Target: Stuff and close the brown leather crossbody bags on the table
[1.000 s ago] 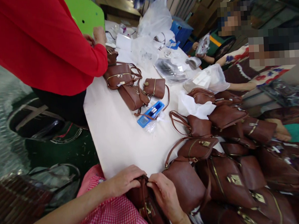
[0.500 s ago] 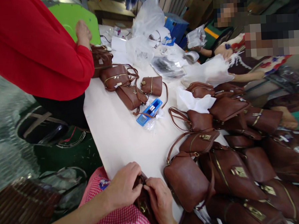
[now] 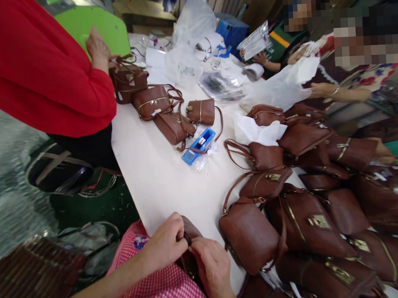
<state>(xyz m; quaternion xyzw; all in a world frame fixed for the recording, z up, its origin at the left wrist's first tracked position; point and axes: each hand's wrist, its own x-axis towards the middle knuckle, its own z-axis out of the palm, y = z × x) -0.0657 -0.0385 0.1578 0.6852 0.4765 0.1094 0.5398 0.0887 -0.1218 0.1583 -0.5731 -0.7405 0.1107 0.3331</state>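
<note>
A brown leather handbag (image 3: 191,230) rests in my lap at the near table edge, partly covered by my hands. My left hand (image 3: 168,241) pinches at the bag's upper edge, thumb and fingers pressed together. Close against it, my right hand (image 3: 213,264) grips the same edge, its fingertips nearly meeting the left ones. What small part lies between the fingertips is hidden. Some brass-coloured metal shows on the bag below the hands. To the right, a brown shoulder bag (image 3: 249,235) lies on the table with its strap looped over it.
Many brown handbags (image 3: 318,223) pile up on the table's (image 3: 161,186) right side. A blue plastic tray (image 3: 199,146) lies mid-table near more bags (image 3: 171,128). A person in a red sleeve (image 3: 82,93) stands at left. Across the table, co-workers handle a clear plastic bag (image 3: 276,89).
My hands stay at the bag's edge, and more of its brown top shows beyond my fingers. The red-sleeved person's hand has moved left; across the table, the plastic bag is raised.
</note>
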